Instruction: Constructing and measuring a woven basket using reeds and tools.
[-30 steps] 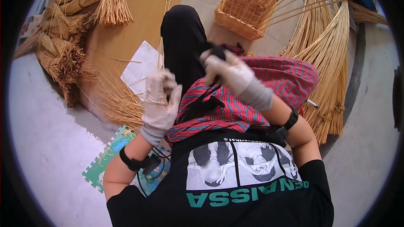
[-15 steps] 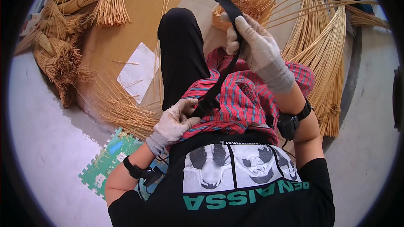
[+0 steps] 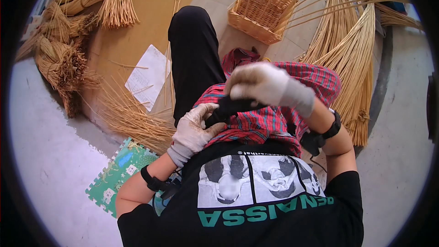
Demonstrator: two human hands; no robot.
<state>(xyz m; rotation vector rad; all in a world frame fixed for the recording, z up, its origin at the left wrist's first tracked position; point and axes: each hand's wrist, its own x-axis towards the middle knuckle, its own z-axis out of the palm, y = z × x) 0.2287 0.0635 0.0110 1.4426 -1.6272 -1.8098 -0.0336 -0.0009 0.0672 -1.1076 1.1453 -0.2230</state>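
Note:
Both my hands wear whitish work gloves and are over my lap. My left hand (image 3: 194, 130) is closed in a pinch around one end of a black strap (image 3: 234, 106), low over the red plaid cloth (image 3: 260, 121) on my lap. Slightly above and to the right, my right hand (image 3: 263, 84) is blurred by motion, its fingers curled down over the strap's other part. That hand hides some of the strap. Black bands with small devices are fastened round both my forearms.
A wicker basket (image 3: 263, 11) with long stakes sticking up stands ahead of my lap. Bundles of pale rods (image 3: 350, 73) lie at right, more bundles (image 3: 64, 59) at far left. Loose rods (image 3: 132, 116), a white paper sheet (image 3: 148, 77) and a green foam mat (image 3: 121, 169) lie at left.
My right hand has come down and nearer from beside the basket, bringing the strap's raised length to my left hand. The basket now shows more fully. My left hand has shifted slightly right.

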